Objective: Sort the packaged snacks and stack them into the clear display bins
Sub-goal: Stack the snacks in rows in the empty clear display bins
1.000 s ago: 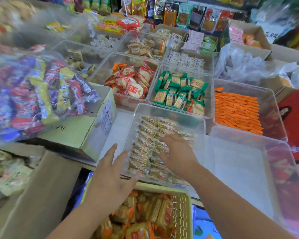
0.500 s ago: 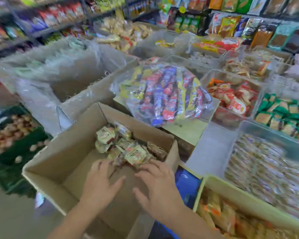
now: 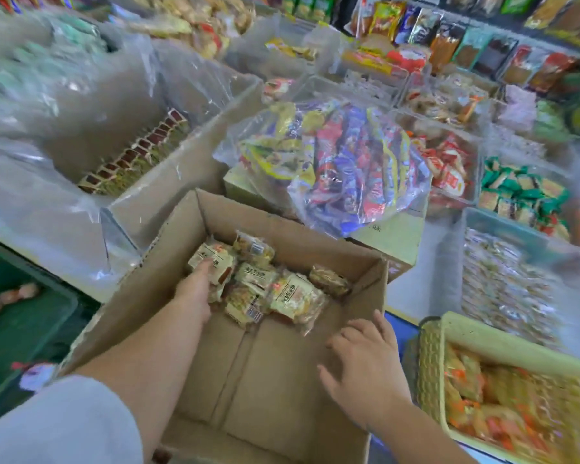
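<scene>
Several cream and yellow snack packets [image 3: 272,289] lie heaped at the far end of an open cardboard box [image 3: 282,390]. My left hand [image 3: 195,289] reaches into the box and touches the leftmost packets, one finger stretched over a packet and the other fingers partly hidden among them. My right hand [image 3: 365,360] hovers with spread fingers over the box's right side, holding nothing. To the right, a clear display bin [image 3: 476,219] holds rows of small wrapped snacks.
A yellow woven basket [image 3: 432,356] of orange packets stands at the lower right. A plastic bag of colourful snacks [image 3: 342,162] rests on a box behind. Plastic-lined cartons [image 3: 168,182] stand to the left, with more filled clear bins at the back right.
My view swung from the clear bin down to the cardboard box. Both hands moved into the box; the left hand has since reached forward onto the packets and the right has drawn back rightward.
</scene>
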The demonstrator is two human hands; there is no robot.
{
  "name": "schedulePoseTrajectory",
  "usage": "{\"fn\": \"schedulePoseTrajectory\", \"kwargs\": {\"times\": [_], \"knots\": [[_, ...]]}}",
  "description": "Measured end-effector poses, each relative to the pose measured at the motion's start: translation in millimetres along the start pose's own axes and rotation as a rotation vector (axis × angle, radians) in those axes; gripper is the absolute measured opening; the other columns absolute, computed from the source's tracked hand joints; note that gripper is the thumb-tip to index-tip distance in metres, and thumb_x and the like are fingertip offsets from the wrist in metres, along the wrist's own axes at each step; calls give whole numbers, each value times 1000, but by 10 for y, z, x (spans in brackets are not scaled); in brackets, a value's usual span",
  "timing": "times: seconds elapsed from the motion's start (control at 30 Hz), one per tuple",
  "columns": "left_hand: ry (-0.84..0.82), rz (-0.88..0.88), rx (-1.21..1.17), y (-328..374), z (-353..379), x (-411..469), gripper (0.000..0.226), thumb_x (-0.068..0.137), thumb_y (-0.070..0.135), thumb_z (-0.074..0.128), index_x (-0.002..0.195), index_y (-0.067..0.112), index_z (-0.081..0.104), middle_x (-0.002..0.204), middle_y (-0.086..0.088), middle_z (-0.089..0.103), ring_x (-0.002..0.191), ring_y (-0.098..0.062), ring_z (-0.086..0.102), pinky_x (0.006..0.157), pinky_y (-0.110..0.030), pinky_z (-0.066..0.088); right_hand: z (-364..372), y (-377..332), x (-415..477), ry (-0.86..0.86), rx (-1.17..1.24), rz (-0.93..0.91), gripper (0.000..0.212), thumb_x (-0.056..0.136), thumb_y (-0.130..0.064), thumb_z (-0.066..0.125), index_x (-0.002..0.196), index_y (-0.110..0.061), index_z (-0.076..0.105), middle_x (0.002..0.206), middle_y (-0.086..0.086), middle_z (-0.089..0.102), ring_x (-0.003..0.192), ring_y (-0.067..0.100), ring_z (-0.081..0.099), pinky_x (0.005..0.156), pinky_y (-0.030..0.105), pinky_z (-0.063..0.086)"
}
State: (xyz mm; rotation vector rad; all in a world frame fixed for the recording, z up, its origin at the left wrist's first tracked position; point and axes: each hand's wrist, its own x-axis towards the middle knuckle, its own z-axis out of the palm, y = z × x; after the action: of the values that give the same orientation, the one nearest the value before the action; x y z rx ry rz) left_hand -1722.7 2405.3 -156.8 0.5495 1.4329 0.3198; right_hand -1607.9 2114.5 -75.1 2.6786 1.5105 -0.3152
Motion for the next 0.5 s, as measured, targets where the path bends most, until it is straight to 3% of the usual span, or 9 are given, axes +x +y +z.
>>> {"fn": "schedulePoseTrajectory", "kwargs": {"times": [0.23, 0.33, 0.43, 0.5], "knots": [[57, -50, -143, -55, 117, 254, 80, 62, 47, 95, 126, 10, 64, 117, -9, 73, 104, -32, 71, 95, -51, 57, -5, -48, 17, 27, -53, 22, 34, 74, -62, 52, 77, -32, 69, 76, -16, 61, 96, 16, 61, 122, 48, 12], [178, -27, -159, -91, 148, 134, 88, 50, 46, 100, 120, 7, 65, 114, -9, 72, 101, -31, 70, 85, -44, 58, -9, -51, 15, 36, -71, 19, 33, 73, -61, 53, 74, -32, 69, 74, -16, 61, 92, 17, 61, 121, 47, 12], [195, -16, -162, -82, 125, -102, 80, 47, 43, 101, 111, 8, 67, 110, -11, 73, 95, -34, 71, 85, -49, 60, -34, -65, 18, 42, -76, 22, 32, 73, -61, 54, 74, -33, 69, 73, -17, 61, 91, 15, 61, 122, 45, 10], [175, 17, -200, -75, 104, -298, 63, 53, 36, 100, 97, 11, 63, 106, -10, 71, 90, -28, 69, 73, -41, 61, -57, -72, 18, 37, -59, 30, 32, 74, -61, 53, 80, -34, 70, 77, -18, 61, 92, 14, 61, 122, 45, 9]]}}
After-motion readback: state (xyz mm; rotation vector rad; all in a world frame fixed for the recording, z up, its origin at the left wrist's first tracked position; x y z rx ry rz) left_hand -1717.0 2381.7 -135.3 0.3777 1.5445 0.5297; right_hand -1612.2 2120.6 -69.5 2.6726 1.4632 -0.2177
